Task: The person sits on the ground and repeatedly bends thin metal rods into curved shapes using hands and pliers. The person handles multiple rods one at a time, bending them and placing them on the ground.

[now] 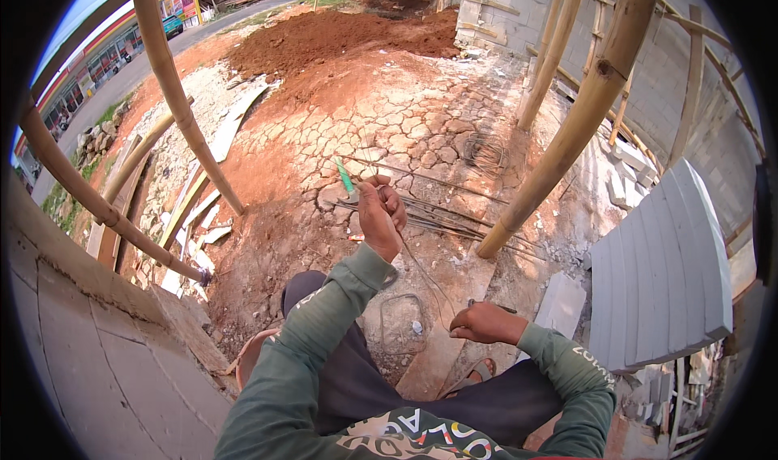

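My left hand [381, 218] is raised in front of me, its fingers pinched on a thin wire. The wire [425, 270] runs down from it in a slack, narrow loop towards my right hand. My right hand [489, 322] is lower, closed above my right leg, with the wire at its fingertips. A slim dark tool [504, 308] sticks out along that hand; its kind is unclear. Just beyond my left hand shows a green strip-like thing [344, 175]. Steel rods [442, 218] lie on the ground behind the hands, and a bent metal frame [403, 324] lies between my knees.
Bamboo poles [577, 111] stand at right and left [180, 95]. Grey blocks [660, 269] are stacked at my right. A wire coil [486, 154] lies on cracked ground [389, 136]. Red soil [340, 38] is heaped beyond; a block wall [105, 330] is at left.
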`<state>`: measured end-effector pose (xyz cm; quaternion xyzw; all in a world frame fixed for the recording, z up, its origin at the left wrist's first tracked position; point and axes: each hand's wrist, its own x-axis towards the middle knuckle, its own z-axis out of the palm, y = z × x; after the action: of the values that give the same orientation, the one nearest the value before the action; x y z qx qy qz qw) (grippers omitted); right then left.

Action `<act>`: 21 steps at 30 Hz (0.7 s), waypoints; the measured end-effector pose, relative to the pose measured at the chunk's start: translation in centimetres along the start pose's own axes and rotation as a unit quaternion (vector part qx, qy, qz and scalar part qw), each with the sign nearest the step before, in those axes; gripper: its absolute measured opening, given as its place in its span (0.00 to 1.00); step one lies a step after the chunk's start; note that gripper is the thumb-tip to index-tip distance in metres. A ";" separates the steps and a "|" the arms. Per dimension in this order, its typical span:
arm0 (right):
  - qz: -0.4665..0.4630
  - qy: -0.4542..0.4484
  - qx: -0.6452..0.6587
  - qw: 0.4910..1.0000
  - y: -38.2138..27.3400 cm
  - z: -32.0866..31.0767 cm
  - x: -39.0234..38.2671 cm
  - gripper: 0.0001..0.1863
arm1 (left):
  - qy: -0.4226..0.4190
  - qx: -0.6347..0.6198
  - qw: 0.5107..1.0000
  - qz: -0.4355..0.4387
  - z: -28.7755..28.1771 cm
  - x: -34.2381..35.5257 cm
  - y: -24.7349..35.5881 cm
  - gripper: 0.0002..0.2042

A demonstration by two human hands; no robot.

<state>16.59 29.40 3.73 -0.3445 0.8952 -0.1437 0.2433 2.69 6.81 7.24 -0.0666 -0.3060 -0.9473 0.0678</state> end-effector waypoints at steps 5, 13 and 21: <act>-0.015 0.192 0.045 0.980 0.5 -3.2 -0.7 0.18 | -0.082 0.099 0.987 -0.096 0.4 -2.5 -2.1 0.18; -0.024 0.493 0.178 0.851 -0.6 -5.3 -0.3 0.13 | -0.281 0.226 0.910 -0.205 1.1 -11.5 -5.7 0.20; -0.050 0.447 0.188 0.873 -1.6 -4.4 -0.6 0.07 | -0.315 0.253 0.885 -0.232 -0.2 -12.6 -6.5 0.20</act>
<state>15.56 29.06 8.30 -0.2358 0.8459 -0.4604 -0.1302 13.91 13.03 1.22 -0.2692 -0.5473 -0.7554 -0.2398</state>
